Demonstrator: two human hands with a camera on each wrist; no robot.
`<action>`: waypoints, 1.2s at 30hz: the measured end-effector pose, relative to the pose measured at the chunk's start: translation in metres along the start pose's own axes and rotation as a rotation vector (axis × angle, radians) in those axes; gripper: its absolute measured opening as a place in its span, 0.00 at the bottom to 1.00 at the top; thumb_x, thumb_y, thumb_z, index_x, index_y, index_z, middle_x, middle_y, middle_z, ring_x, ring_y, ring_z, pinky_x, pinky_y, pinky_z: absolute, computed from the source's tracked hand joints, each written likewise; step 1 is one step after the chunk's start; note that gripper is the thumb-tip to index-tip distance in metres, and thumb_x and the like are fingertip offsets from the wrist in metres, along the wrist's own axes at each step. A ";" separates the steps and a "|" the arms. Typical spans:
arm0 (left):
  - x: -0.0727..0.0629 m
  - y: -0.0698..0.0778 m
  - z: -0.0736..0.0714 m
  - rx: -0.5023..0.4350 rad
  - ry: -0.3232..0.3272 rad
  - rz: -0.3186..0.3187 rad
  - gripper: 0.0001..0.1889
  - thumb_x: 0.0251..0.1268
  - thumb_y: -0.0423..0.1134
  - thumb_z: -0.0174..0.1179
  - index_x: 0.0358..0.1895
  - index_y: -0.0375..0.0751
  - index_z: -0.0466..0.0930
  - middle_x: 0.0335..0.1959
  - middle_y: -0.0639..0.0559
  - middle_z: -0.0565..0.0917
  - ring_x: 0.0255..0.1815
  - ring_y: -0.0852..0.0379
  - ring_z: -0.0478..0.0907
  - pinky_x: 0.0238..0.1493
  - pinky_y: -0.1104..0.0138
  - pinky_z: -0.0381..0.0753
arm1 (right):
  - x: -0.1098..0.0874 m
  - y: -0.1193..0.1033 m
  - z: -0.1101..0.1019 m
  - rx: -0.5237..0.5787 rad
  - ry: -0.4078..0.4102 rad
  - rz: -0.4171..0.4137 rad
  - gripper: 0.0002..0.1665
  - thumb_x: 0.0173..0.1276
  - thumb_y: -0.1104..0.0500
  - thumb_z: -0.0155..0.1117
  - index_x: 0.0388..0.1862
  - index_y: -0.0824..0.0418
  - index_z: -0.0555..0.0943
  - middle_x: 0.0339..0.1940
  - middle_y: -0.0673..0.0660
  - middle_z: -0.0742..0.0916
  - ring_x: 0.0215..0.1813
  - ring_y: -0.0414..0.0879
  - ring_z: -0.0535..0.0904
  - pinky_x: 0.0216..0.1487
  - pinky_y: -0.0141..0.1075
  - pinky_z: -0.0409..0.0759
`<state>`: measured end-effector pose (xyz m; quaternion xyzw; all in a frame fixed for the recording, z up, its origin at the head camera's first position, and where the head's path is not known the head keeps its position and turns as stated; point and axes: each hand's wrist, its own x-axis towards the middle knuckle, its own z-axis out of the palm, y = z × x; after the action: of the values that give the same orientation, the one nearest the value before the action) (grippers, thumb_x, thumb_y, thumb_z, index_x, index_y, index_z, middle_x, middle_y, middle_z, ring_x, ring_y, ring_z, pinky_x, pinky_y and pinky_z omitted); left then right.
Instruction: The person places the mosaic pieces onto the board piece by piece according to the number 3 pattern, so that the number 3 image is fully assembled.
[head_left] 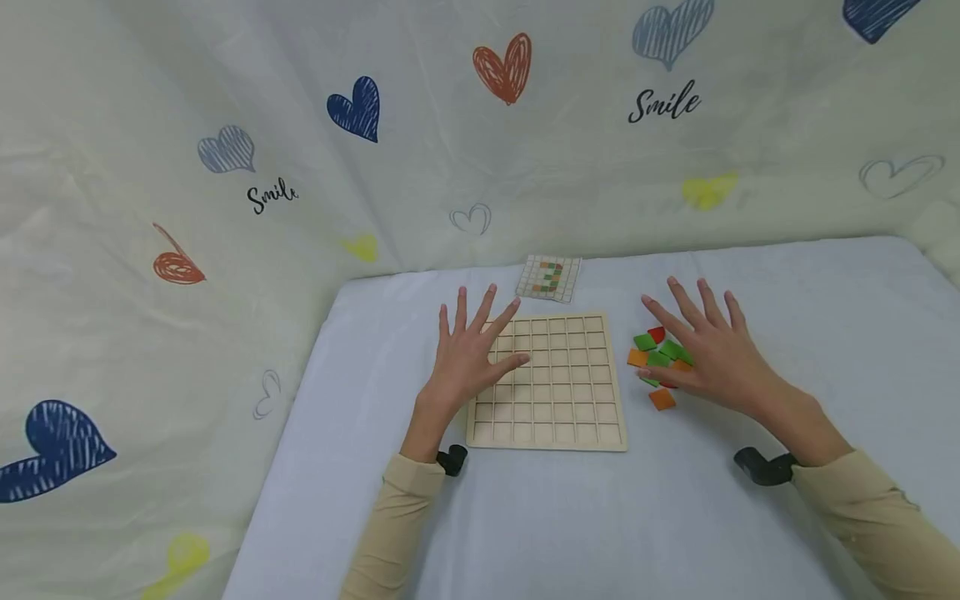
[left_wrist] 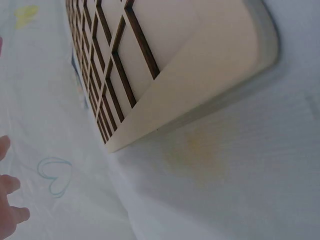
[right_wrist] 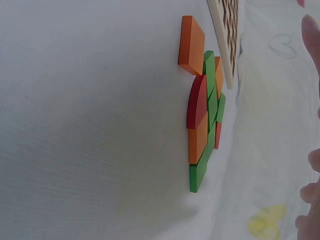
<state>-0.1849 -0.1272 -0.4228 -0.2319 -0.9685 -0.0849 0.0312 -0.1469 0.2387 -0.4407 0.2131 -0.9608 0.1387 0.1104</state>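
A pale wooden grid board (head_left: 555, 408) lies on the white-covered table, its square cells bare. My left hand (head_left: 467, 358) is held over the board's left side with fingers spread and nothing in it. To the right of the board sits a loose cluster of small flat tiles, among them an orange tile (head_left: 662, 399), a green tile (head_left: 645, 342) and a red rounded piece (right_wrist: 197, 102). Over this cluster my right hand (head_left: 712, 354) spreads its fingers, holding nothing and hiding part of the tiles. Several green tiles (right_wrist: 198, 175) show in the right wrist view.
A small pattern card (head_left: 550, 278) with a colored design on a grid lies behind the board, near the table's back edge. A hanging cloth (head_left: 420, 167) printed with hearts stands behind and left of the table (head_left: 570, 525). Each wrist wears a black camera mount (head_left: 763, 467).
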 end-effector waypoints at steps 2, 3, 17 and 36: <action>-0.001 0.000 0.000 0.002 -0.009 -0.001 0.47 0.66 0.70 0.59 0.84 0.65 0.49 0.87 0.52 0.40 0.85 0.36 0.24 0.80 0.34 0.31 | -0.002 0.000 0.000 0.002 0.004 0.000 0.65 0.55 0.37 0.79 0.86 0.46 0.54 0.85 0.69 0.55 0.82 0.77 0.45 0.76 0.75 0.39; -0.001 0.000 0.000 0.001 -0.015 -0.002 0.47 0.66 0.70 0.59 0.84 0.66 0.49 0.87 0.52 0.40 0.85 0.36 0.24 0.80 0.34 0.31 | -0.002 0.000 0.001 0.005 0.006 -0.001 0.65 0.55 0.37 0.78 0.85 0.46 0.55 0.85 0.69 0.55 0.82 0.77 0.45 0.76 0.75 0.39; -0.011 -0.034 0.011 -0.222 -0.324 -0.115 0.49 0.66 0.65 0.63 0.85 0.61 0.47 0.87 0.47 0.40 0.85 0.32 0.30 0.81 0.35 0.42 | -0.007 -0.001 -0.001 0.256 0.028 -0.033 0.45 0.58 0.59 0.80 0.73 0.64 0.72 0.77 0.75 0.68 0.75 0.76 0.62 0.64 0.74 0.68; -0.017 -0.067 0.012 -0.313 -0.508 -0.169 0.59 0.56 0.55 0.77 0.85 0.56 0.45 0.87 0.47 0.39 0.86 0.37 0.28 0.82 0.39 0.38 | 0.011 0.017 0.014 0.343 -0.061 0.042 0.24 0.64 0.71 0.70 0.61 0.68 0.81 0.56 0.68 0.86 0.57 0.66 0.81 0.55 0.63 0.82</action>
<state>-0.2002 -0.1914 -0.4466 -0.1664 -0.9363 -0.1745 -0.2553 -0.1659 0.2450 -0.4550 0.2131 -0.9301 0.2964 0.0402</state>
